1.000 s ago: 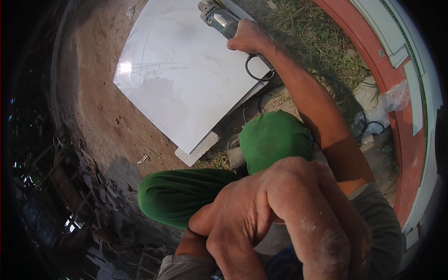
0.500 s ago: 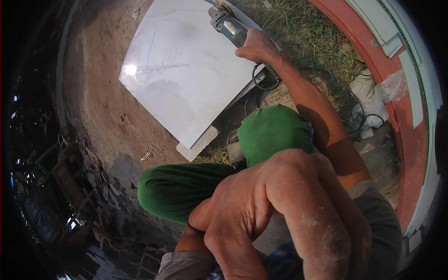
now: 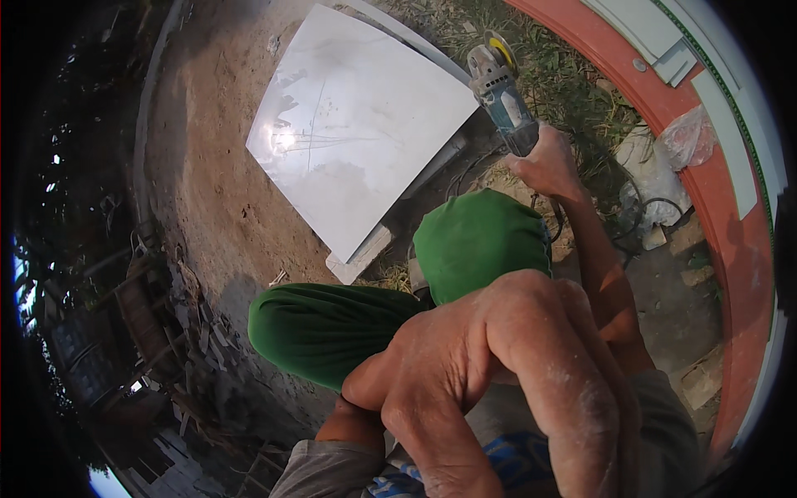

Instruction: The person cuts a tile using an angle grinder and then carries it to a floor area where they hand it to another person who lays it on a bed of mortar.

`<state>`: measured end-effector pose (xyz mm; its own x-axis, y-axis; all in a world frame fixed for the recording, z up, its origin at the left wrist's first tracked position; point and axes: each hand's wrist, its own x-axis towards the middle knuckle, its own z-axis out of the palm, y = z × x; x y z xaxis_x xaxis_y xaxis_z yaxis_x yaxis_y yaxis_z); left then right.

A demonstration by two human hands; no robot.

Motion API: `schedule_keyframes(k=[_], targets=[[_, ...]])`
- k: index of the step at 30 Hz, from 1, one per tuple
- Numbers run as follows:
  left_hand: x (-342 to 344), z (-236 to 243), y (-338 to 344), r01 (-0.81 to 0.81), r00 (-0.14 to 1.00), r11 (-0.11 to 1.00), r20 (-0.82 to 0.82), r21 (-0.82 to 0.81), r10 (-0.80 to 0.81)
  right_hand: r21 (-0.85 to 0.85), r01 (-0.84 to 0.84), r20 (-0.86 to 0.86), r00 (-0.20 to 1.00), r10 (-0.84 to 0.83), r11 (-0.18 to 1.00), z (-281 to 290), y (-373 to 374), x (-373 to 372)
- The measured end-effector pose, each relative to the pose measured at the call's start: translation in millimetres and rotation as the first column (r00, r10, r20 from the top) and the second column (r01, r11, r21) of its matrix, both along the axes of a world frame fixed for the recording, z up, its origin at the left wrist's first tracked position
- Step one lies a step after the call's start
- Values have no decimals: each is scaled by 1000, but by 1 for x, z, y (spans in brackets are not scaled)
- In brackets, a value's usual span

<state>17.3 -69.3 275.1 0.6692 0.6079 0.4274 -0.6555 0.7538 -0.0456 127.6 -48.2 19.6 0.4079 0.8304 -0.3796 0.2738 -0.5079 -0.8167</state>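
My right hand (image 3: 545,163) is wrapped round the rear of an angle grinder (image 3: 506,104). The grinder is teal and grey with a yellow disc at its head, held off the right side of a glossy white sheet (image 3: 365,116). Pencil-like lines cross the sheet, and sun glares off its left part. Large in the foreground, my left hand (image 3: 498,357) is raised close to the camera, fingers bent downward and apart. Its fingertips run out of the picture, so whatever they touch is hidden. No object shows between those fingers.
A pale block (image 3: 361,256) supports the sheet's near corner. My green-trousered knees (image 3: 481,241) stand close by. Black cable (image 3: 635,220) runs on the ground at right, near crumpled clear plastic (image 3: 689,139) and a red ledge (image 3: 718,207). Wood scraps (image 3: 207,340) litter the left.
My right hand has carried the grinder rightward and nearer, from over the sheet's far right edge to beside it. The view has shifted slightly. My left hand stays raised in nearly the same pose.
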Motion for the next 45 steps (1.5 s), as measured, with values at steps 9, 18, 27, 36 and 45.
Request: schedule_keyframes(k=[9,18,27,36,45], targets=[[26,-12,-15,-89,989,923,144,374,37,-106,87,-74,993,-95,991,27,-77,4],[-224,88,107,419,329,475,-617,774,715,-61,67,28,997,-66,996,-13,-85,-1],[-375,-263,104,-339,-60,813,-851,-474,-522,-72,-21,-22,1000,20,997,2,-26,-12],[-289,-331,92,-549,32,752,-908,-366,-419,-45,-69,131,989,74,997,-2,27,-25],[-303,-377,98,-694,-4,698,-969,-174,-246,-30,-184,123,975,187,982,-22,134,-33]])
